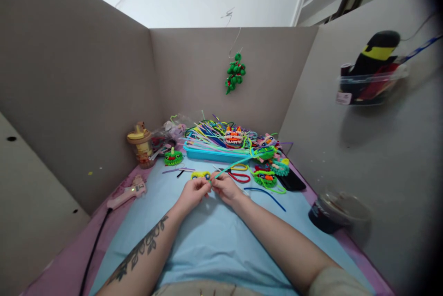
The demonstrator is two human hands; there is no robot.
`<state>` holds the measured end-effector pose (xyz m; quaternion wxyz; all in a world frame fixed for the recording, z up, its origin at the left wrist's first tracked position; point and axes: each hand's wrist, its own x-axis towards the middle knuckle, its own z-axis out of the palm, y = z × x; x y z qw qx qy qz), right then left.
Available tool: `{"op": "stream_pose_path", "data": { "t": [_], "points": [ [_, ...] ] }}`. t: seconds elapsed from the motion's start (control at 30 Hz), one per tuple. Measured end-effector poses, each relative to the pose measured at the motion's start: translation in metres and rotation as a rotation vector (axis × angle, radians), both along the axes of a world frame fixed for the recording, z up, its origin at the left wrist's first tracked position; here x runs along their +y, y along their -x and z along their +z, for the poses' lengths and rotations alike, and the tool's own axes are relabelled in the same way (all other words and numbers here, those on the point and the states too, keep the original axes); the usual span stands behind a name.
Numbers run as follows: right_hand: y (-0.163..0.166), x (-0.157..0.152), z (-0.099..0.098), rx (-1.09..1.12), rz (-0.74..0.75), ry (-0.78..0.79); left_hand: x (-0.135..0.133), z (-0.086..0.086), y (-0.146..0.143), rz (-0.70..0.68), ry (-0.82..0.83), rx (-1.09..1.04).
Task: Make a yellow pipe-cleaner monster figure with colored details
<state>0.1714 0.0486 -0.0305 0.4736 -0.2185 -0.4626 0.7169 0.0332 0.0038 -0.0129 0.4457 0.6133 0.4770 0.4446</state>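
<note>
Over the light blue cloth, my left hand (195, 193) and my right hand (224, 188) meet fingertip to fingertip. Both are closed in a pinch on a teal pipe cleaner (232, 165), whose long end slants up and right from my right fingers. The pinched end is mostly hidden by the fingers. Just beyond my left fingertips lies a small yellow pipe-cleaner piece (200, 175) with blue bits. Scissors (239, 177) with red and yellow handles lie open behind my right hand. A dark blue pipe cleaner (266, 195) rests to the right of that hand.
A blue tray (214, 154) heaped with pipe cleaners stands at the back. Left are a green pipe-cleaner figure (173, 157), a tumbler (141, 147) and a corded pink glue gun (128, 195). Right are a black phone (292, 179) and a dark tub (328, 213). Grey panels enclose the table.
</note>
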Motion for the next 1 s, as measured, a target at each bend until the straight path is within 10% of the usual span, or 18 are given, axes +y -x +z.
{"op": "stream_pose_path", "data": {
  "t": [1.0],
  "points": [
    [-0.003, -0.005, 0.004, -0.191, 0.063, -0.245, -0.004, 0.007, 0.002, -0.133, 0.221, -0.381]
  ]
}}
